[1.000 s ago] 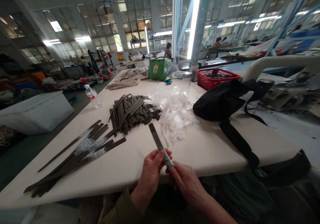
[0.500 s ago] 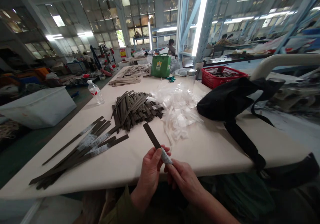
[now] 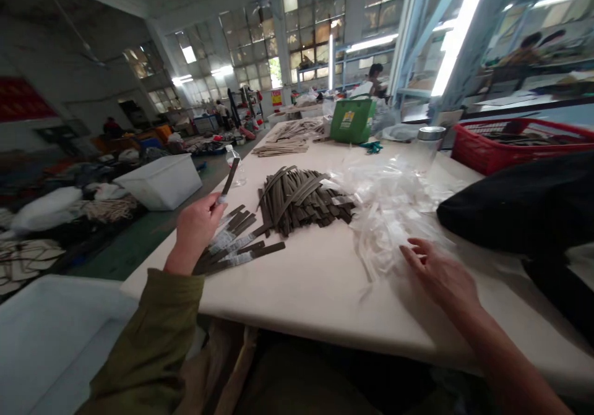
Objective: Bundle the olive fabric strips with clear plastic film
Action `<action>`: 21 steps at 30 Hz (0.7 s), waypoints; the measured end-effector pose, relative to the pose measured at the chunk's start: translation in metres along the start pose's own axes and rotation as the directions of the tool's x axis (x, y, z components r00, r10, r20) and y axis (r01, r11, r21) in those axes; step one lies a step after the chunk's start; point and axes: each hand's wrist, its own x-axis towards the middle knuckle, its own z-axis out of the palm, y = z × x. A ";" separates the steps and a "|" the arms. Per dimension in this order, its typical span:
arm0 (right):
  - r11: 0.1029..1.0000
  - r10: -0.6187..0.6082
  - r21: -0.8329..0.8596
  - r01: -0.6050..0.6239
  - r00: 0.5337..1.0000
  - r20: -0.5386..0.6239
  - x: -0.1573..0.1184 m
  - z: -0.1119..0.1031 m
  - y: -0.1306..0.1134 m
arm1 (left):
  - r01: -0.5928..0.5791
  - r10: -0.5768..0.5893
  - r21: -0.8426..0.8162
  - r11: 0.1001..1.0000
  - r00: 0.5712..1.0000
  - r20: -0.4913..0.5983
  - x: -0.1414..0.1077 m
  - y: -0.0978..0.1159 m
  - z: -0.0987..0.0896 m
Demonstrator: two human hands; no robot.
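My left hand (image 3: 197, 226) is closed round a dark strap (image 3: 231, 177) with a pale wrapped band, held up over the left side of the table. Below that hand lie several dark straps (image 3: 236, 242) with the same whitish wrapping, partly hidden by the hand and sleeve. Over on the right, my right hand (image 3: 439, 273) has its fingers apart at the near edge of a heap of clear plastic sleeves (image 3: 394, 205); whether it touches them I cannot tell. A big pile of unwrapped dark straps (image 3: 301, 201) sits between the two hands.
A water bottle (image 3: 236, 166), a green bag (image 3: 352, 121) and a lidded jar (image 3: 427, 146) stand farther back. At right are a red basket (image 3: 492, 149) and a black bag (image 3: 520, 205). White bins (image 3: 162, 180) stand on the floor at left.
The hands have parted. My left hand has carried the wrapped strap left above the other wrapped ones; my right hand has let go and moved right to the plastic. The view has turned left.
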 end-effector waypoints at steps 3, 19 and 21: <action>0.998 0.050 0.036 -0.052 0.997 0.055 0.007 0.004 -0.004 | -0.056 -0.011 0.300 0.952 0.976 0.217 0.003 -0.028 0.026; 0.617 0.022 0.787 -0.009 1.000 -0.006 -0.025 0.012 -0.009 | 0.245 0.281 -0.718 0.652 0.801 0.529 -0.095 0.115 0.099; 0.589 -0.003 0.808 -0.001 1.000 0.003 -0.035 0.009 -0.017 | 0.372 0.428 -0.780 0.503 0.677 0.599 -0.116 0.159 0.106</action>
